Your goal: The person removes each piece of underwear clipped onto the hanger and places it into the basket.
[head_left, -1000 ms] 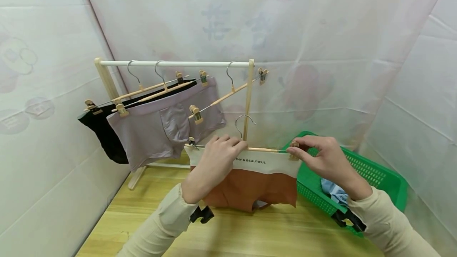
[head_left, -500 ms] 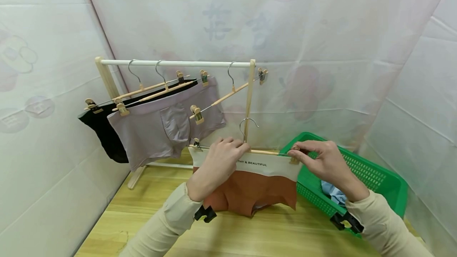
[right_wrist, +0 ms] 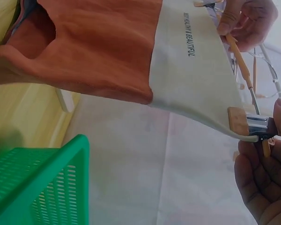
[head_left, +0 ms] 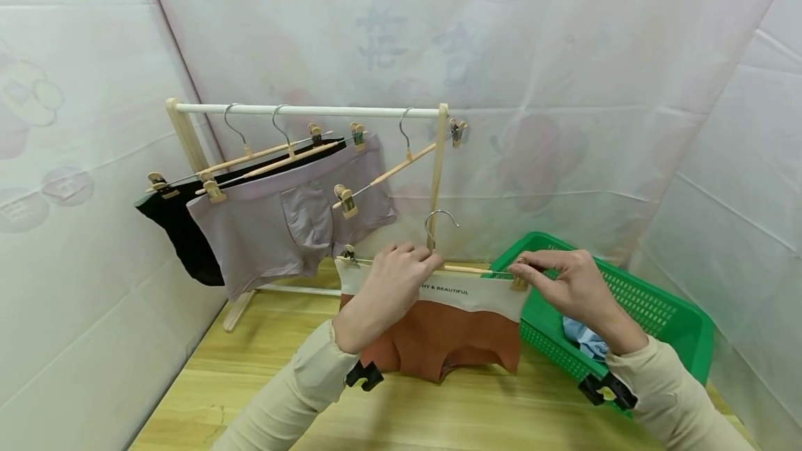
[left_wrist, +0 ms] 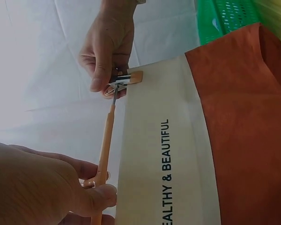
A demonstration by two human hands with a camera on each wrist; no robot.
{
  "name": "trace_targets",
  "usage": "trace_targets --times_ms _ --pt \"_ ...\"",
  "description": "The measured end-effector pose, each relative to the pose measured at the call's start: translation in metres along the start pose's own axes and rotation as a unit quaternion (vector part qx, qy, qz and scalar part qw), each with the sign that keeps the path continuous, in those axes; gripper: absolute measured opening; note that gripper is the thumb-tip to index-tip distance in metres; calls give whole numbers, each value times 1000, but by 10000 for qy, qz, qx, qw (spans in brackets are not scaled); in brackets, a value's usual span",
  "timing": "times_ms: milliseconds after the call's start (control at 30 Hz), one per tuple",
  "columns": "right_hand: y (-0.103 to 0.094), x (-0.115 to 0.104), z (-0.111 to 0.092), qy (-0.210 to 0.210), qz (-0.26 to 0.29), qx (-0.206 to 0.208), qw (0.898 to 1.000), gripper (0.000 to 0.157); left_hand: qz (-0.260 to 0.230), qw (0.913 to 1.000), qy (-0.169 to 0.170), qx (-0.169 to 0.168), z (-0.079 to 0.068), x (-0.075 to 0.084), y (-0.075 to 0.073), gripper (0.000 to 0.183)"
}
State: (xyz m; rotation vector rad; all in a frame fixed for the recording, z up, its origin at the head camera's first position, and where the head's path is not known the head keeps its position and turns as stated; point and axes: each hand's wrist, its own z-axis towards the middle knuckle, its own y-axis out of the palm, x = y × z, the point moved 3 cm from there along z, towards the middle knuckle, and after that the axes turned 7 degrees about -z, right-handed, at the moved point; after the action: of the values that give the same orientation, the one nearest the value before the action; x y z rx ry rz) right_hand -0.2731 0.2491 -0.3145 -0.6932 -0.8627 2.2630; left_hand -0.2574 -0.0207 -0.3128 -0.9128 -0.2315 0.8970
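Orange-brown underpants point(head_left: 451, 333) with a white, lettered waistband hang from a clip hanger point(head_left: 466, 269) above the table. My left hand point(head_left: 391, 287) grips the hanger's wooden bar near its middle, just under the metal hook point(head_left: 441, 213). At the bar's right end, my right hand point(head_left: 567, 291) pinches the clip point(right_wrist: 260, 125) between thumb and fingers. The right wrist view has this clip over the waistband's corner. A second clip point(head_left: 348, 253) sits at the waistband's left corner. Part of the lettering is hidden behind my left hand in the head view.
A wooden rack point(head_left: 313, 111) stands behind, holding black underpants point(head_left: 188, 242), lilac underpants point(head_left: 269, 235) and a bare clip hanger point(head_left: 401, 165). To the right, a green basket point(head_left: 679, 326) contains light blue cloth point(head_left: 584, 336). Fabric walls enclose the wooden table point(head_left: 276, 360).
Both hands, with the hanger and the orange-brown underpants, have shifted slightly right and down. Their holds on the bar and the right clip look the same.
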Motion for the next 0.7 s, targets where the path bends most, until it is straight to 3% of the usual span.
trace_targets --times_ms 533,700 --pt "-3 3 -2 4 -89 -122 9999 23 -130 9999 4 -54 3 4 6 30" --pt "0 6 -3 157 -121 -264 9995 17 -108 9997 -28 -205 4 5 6 27"
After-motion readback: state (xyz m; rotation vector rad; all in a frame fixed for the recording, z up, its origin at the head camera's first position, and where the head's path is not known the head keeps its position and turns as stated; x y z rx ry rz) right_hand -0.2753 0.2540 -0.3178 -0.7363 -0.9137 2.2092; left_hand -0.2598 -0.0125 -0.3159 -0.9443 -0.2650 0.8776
